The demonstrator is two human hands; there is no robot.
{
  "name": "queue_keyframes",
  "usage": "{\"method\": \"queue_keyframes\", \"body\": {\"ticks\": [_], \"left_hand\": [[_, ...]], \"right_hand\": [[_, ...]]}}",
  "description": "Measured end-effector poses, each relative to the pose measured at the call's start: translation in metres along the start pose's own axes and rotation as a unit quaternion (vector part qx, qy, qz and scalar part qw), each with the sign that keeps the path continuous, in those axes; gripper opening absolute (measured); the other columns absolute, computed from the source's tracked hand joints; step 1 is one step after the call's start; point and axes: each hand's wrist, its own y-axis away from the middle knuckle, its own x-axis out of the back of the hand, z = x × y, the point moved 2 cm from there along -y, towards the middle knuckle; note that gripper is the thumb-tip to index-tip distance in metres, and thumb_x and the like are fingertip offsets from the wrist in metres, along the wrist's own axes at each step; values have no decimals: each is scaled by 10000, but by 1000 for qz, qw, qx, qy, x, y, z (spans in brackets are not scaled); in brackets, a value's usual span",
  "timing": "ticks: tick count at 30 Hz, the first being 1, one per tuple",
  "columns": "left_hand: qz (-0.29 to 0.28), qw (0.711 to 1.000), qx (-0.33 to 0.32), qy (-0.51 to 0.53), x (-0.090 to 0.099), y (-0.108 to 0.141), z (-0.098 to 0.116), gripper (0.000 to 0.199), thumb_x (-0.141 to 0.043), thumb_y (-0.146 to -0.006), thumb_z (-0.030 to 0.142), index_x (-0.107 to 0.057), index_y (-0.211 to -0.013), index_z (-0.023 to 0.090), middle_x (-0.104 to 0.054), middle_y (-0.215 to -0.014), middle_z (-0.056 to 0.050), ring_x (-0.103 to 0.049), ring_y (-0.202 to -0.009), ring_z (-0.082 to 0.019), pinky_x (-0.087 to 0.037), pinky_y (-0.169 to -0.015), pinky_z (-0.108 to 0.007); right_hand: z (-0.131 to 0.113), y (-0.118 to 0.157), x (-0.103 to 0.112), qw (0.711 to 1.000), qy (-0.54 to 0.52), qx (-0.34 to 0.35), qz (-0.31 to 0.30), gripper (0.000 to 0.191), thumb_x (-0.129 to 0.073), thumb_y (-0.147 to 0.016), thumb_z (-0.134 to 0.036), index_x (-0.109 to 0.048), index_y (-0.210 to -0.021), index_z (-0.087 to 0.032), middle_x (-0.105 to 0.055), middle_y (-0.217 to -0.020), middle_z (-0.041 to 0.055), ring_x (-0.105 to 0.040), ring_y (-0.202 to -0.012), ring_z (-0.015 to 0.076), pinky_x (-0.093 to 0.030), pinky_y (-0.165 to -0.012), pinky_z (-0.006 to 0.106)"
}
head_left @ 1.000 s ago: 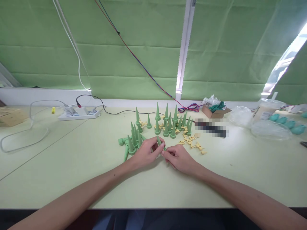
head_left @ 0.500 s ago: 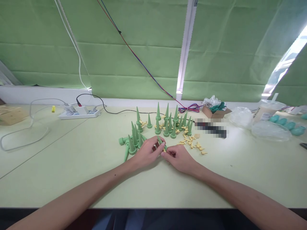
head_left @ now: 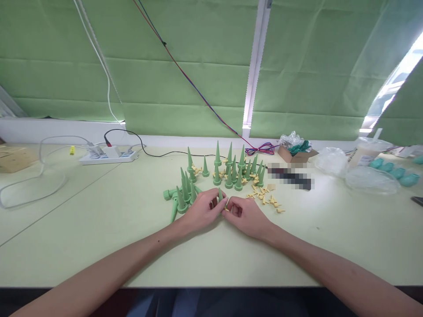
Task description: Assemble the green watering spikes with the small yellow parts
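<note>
A green cone (head_left: 220, 194) is gripped in my left hand (head_left: 205, 208), its tip pointing up between the fingers. My right hand (head_left: 247, 215) meets it at the cone's base, thumb and fingertips pinched on a small yellow piece (head_left: 226, 210) that is mostly hidden. Just left of my left hand stand several green cones (head_left: 181, 202), with one lying on its side. Behind both hands is a larger group of upright green cones (head_left: 229, 178), with yellow pieces among them. Loose yellow pieces (head_left: 263, 199) lie beyond my right hand.
A white power strip (head_left: 109, 156) with cables is at the back left, near a cardboard box (head_left: 16, 158). At the back right are an open carton (head_left: 295, 155), plastic bags (head_left: 330, 160), a drink cup (head_left: 366, 152) and teal objects (head_left: 410, 179).
The held green cone has tilted to a more upright position. The fingers of my right hand have shifted slightly, while both hands remain together in the same place.
</note>
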Motion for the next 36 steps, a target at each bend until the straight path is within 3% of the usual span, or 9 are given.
{"method": "queue_keyframes", "body": {"ticks": [7,14,26,31,36], "left_hand": [[-3,1000,-8,-24,-1,0,-3,286,-472,-945,376,-601,-793,171,-503,-614,33,-430,-565,-116,-336,-542,-243],[-16,999,-26,-17,-1,0,-2,372,-388,-984,394,-517,-717,170,-482,-620,27,-382,-571,-117,-325,-558,-257],[-41,998,-53,17,2,2,5,397,-311,-1015,402,-506,-752,178,-516,-643,21,-461,-603,-123,-365,-609,-252],[-53,996,-53,43,4,3,8,451,-247,-1023,415,-588,-853,172,-544,-642,5,-505,-605,-137,-405,-612,-257],[-51,996,-52,43,3,4,7,417,-267,-1019,420,-605,-999,178,-591,-664,0,-554,-621,-146,-433,-637,-262]], "right_hand": [[0,1,-1,1000,8,8,-16,230,-546,-844,-279,-447,-652,-203,-458,-532,-60,-387,-501,101,-290,-517,236],[0,0,-1,1000,23,12,-11,293,-547,-870,-304,-405,-634,-203,-472,-540,-56,-397,-507,101,-292,-521,237],[1,-2,1,1000,10,9,-8,342,-533,-904,-376,-450,-624,-199,-524,-563,-30,-435,-513,109,-305,-523,238],[3,-3,3,999,39,-2,11,417,-547,-900,-454,-433,-590,-198,-497,-527,-36,-409,-494,108,-278,-510,242],[2,-3,5,997,66,0,36,355,-546,-900,-409,-426,-635,-205,-498,-534,-39,-432,-495,113,-277,-504,244]]}}
